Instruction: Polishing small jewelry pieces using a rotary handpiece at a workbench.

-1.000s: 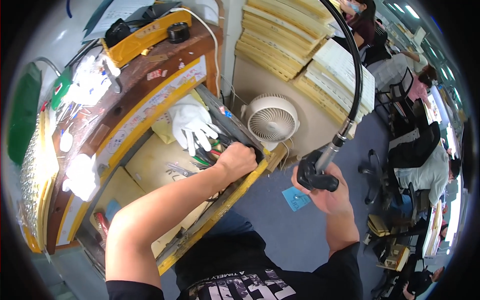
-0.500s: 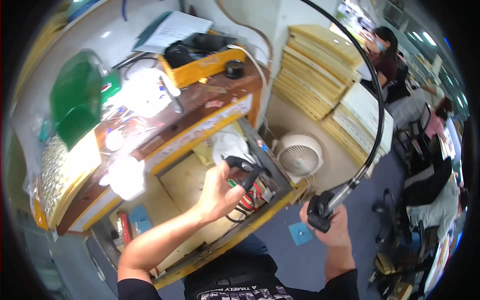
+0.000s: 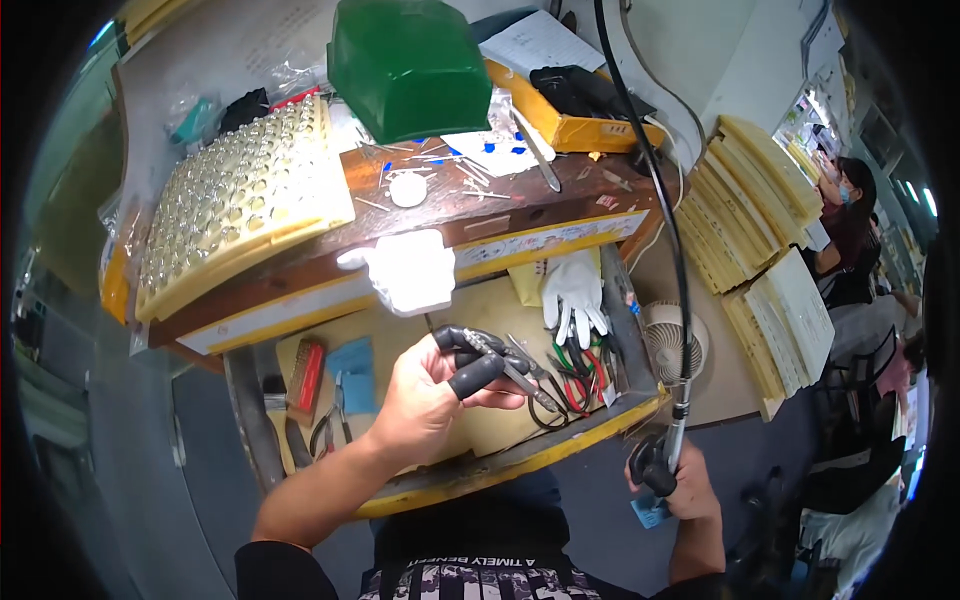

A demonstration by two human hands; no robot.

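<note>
My left hand point(image 3: 415, 400), with black finger covers, is closed over the open drawer point(image 3: 440, 480). Between its thumb and fingers is a narrow, textured silver metal strip point(image 3: 515, 375), perhaps jewellery; its exact kind is unclear. My right hand point(image 3: 692, 490) is at the drawer's right front corner, wrapped round the silver handpiece point(image 3: 676, 437) of a rotary tool. From that handpiece a black flexible shaft point(image 3: 668, 215) runs upward. Black covers on the right fingers hide the tool's tip. Beyond my left hand, a brightly lit white block point(image 3: 410, 272) projects from the bench edge.
Pliers point(image 3: 575, 372) and a white glove point(image 3: 573, 295) lie in the drawer, with a red-backed brush point(image 3: 307, 375) at its left. A green lampshade point(image 3: 408, 75) overhangs the bench. Stacked yellow trays point(image 3: 745, 200) and a fan point(image 3: 668, 340) stand at right, near a seated person point(image 3: 845, 215).
The view has swung, so bench and drawer sit further right in the picture. My left hand has turned, and the metal strip now shows in it. My right hand still grips the handpiece.
</note>
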